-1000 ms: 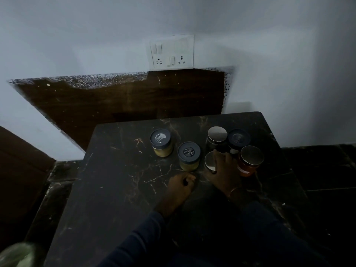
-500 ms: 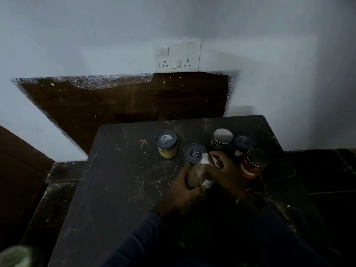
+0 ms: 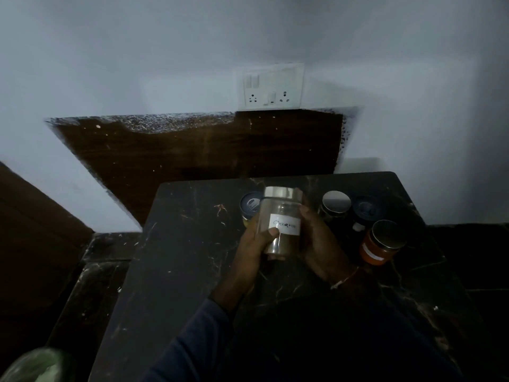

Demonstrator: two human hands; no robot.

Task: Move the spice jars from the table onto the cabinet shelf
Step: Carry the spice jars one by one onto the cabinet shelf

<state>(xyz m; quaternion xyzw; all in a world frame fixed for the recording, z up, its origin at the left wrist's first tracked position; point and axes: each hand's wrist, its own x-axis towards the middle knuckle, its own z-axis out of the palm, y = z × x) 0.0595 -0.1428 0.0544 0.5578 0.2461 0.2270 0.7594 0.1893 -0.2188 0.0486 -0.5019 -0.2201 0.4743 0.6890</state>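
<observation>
Two hands are clamping one jar. The left thumb (image 3: 272, 232) is pressing across the front just under the white label (image 3: 285, 225), and the rest of the left hand (image 3: 254, 245) is curling round the left side. The right hand (image 3: 321, 241) is cupping the right side, with its fingertips going behind the glass where they are not showing. The held jar (image 3: 283, 213) is clear, with a silver lid (image 3: 283, 192) and brownish powder low inside. It is sitting upright and appears lifted off the table (image 3: 179, 257), over the middle toward the far edge. Four more jars are showing on the table: a blue-lid jar (image 3: 249, 204) partly hidden behind the held one, a silver-lid jar (image 3: 336, 201) and a dark-lid jar (image 3: 366, 208) toward the far right corner, and an orange jar (image 3: 381, 244) by the right edge. I am judging this as lift-and-carry, with most of the task remaining. The cabinet shelf is not showing, so the route is not clear from here. Doing it well means keeping the jar upright and gripping the glass body rather than the lid, since lid tightness is not showing. It also means rising before swinging sideways so the base is clearing the neighbouring lids on the right. One hand should be letting go only once the other is wrapping fully round. The glass looks smooth and the light is dim, so a slip or a clipped jar is the risk.
</observation>
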